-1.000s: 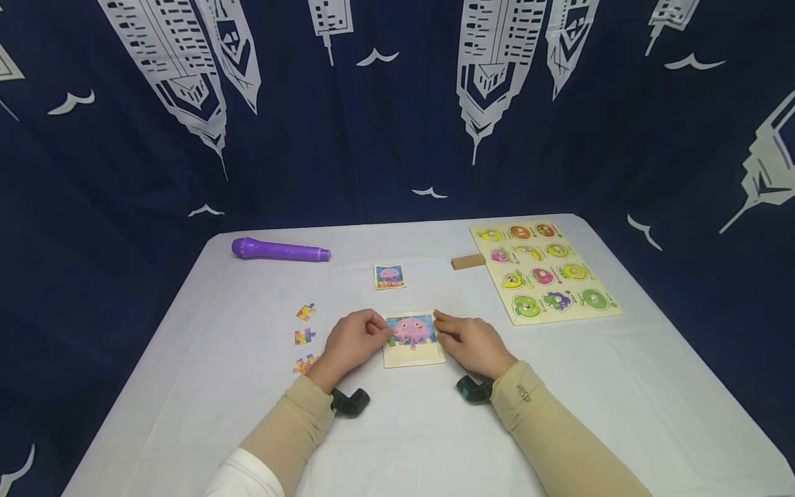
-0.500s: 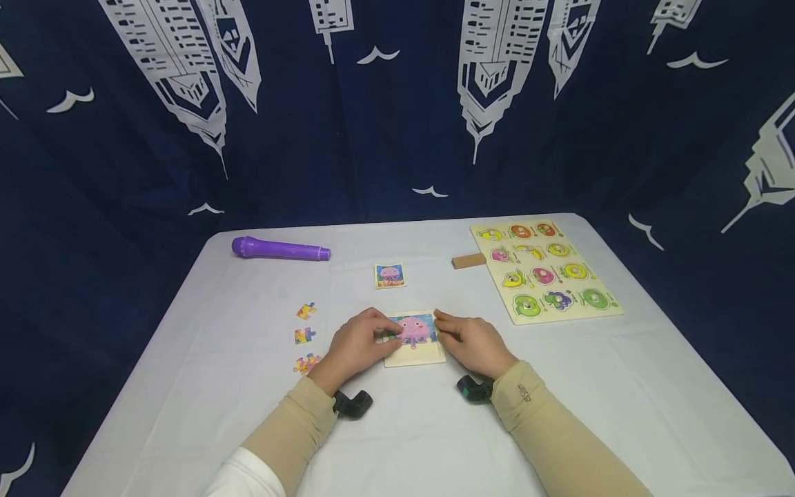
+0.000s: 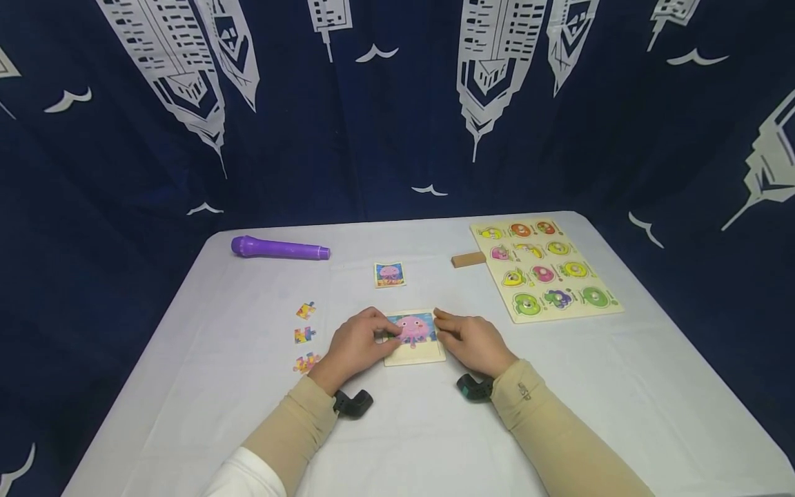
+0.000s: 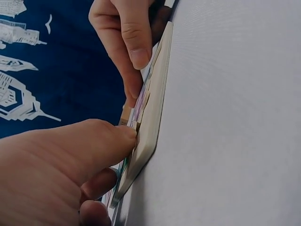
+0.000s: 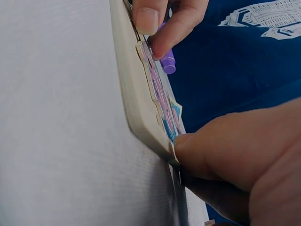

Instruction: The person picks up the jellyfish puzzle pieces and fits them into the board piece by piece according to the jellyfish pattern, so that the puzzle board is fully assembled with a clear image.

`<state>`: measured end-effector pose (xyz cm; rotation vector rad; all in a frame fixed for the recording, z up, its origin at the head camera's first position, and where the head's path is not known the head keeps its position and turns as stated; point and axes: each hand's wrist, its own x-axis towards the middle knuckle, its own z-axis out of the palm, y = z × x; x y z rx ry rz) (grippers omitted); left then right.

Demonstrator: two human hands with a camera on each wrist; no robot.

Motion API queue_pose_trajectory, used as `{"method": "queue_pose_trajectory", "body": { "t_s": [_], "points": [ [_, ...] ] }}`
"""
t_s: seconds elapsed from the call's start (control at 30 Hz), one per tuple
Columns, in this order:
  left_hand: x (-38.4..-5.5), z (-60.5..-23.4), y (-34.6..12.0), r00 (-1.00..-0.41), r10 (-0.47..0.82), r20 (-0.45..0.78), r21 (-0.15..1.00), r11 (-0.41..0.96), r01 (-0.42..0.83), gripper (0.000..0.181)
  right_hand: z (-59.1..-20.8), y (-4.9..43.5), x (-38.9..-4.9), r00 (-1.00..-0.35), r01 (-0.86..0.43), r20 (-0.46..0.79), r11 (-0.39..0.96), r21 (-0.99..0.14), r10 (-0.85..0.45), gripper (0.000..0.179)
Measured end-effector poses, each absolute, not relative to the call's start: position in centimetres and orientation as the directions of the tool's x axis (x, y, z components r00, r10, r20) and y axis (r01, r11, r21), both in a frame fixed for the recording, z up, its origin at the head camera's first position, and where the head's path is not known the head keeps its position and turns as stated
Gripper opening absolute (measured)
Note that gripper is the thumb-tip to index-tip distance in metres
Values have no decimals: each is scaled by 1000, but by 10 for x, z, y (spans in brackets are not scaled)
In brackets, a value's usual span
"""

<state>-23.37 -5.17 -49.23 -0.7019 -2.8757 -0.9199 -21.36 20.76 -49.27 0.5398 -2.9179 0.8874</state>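
The left hand (image 3: 357, 342) hides part of the puzzle (image 3: 417, 328) in the tray (image 3: 417, 355); whether it pinches anything is unclear. The right hand (image 3: 477, 344), unclenched, touches the tray's right edge.

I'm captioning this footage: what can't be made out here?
Head view: left edge of the pale wooden puzzle board, partly behind the left hand.
Right wrist view: most of the purple microphone, behind that hand.
Head view: dark marking on the beige fabric right sleeve, too small.
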Motion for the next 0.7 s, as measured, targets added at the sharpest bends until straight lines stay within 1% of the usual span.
{"method": "queue_pose_trajectory", "body": {
  "t_s": [0.17, 0.33, 0.5, 0.7],
  "points": [
    [-234, -493, -52, -885, 423, 193, 530, 715, 457, 20, -492, 207, -213, -937, -344, 144, 771, -536, -319, 39],
    [-234, -495, -51, -880, 424, 214, 528, 708, 469, 15, -492, 207, -214, -932, -360, 162, 765, -534, -325, 39],
    [-234, -497, -50, -884, 413, 218, 519, 718, 464, 10, -493, 207, -215, -929, -367, 172, 764, -530, -327, 38],
    [-235, -497, -48, -900, 388, 200, 530, 729, 432, 11, -493, 208, -214, -931, -364, 170, 766, -530, -324, 38]
  ]
}}
